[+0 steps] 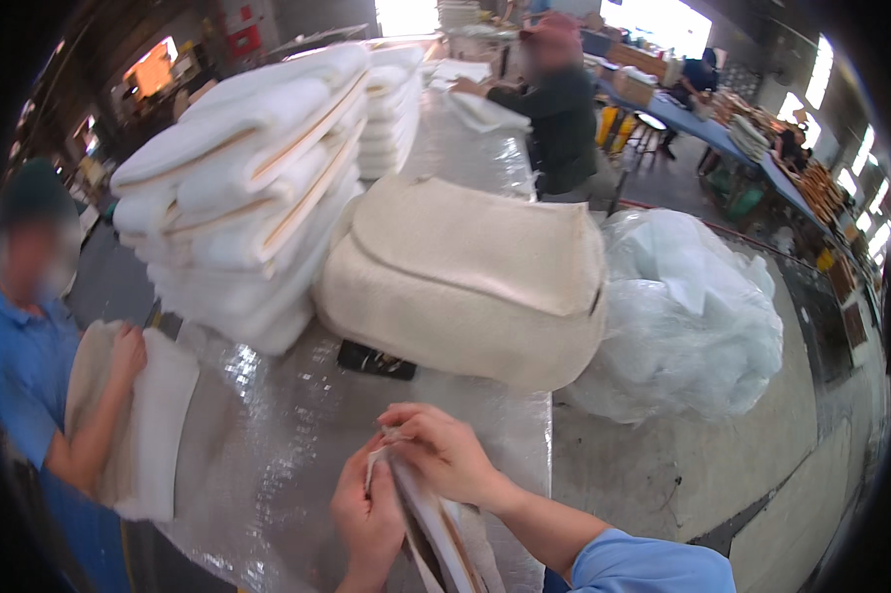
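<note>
Close to the near edge of the table, both my hands grip the upper end of a folded piece of white and beige felt-like cloth (428,524). My left hand (366,514) is closed on its left side, thumb up along the edge. From the right, my right hand (441,450) pinches the top corner, its fingertips meeting those of the left. The cloth hangs down from my fingers with its layers parted, and its lower end runs out of the picture. Beyond my hands lies a thick folded stack of beige felt (465,287).
A tall pile of folded white padding (258,168) stands at the left on the plastic-covered table (268,445). A small black tray (376,360) lies by the felt. Right of the table sits a clear plastic bag (673,316). One co-worker (31,366) holds cloth at left; another (564,119) works beyond.
</note>
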The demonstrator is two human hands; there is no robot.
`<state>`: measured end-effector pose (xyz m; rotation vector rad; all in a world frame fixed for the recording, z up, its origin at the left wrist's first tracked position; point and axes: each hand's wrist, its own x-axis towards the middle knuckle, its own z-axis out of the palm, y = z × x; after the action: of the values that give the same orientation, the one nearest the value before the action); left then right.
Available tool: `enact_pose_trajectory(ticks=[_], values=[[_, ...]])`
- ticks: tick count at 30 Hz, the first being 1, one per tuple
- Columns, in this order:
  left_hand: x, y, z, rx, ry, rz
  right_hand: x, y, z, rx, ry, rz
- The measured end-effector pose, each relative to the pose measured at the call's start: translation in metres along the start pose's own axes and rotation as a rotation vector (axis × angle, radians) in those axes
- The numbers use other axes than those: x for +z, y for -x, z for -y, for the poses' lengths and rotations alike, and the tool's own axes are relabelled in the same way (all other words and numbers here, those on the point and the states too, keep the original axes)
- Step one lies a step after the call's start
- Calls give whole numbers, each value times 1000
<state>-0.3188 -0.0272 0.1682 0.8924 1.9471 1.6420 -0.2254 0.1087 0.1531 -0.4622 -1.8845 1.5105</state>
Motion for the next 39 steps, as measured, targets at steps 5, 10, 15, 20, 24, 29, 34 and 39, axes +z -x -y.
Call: enact_pose_trajectory(ticks=[5, 10, 15, 20, 24, 29, 34, 39], values=[[10, -7, -8, 187, -244, -44, 3, 12, -17, -122, -40, -108], [4, -7, -5, 201, -210, -50, 6, 13, -22, -94, -158, -166], [-4, -7, -6, 132, -113, -69, -21, -11, 24, 6, 100, 74], [1, -12, -16, 228, -218, -122, 1, 4, -5, -113, 79, -81], [6, -7, -22, 249, -269, -157, 12, 18, -12, -184, -9, -216], [12, -14, -17, 422, -272, -173, 1, 4, -3, -196, 166, -103], [12, -12, -25, 431, -336, -128, -15, -7, 4, -285, 320, 78], [-5, -33, 8, 110, 303, -35, -13, 5, 2, -228, 203, 28]])
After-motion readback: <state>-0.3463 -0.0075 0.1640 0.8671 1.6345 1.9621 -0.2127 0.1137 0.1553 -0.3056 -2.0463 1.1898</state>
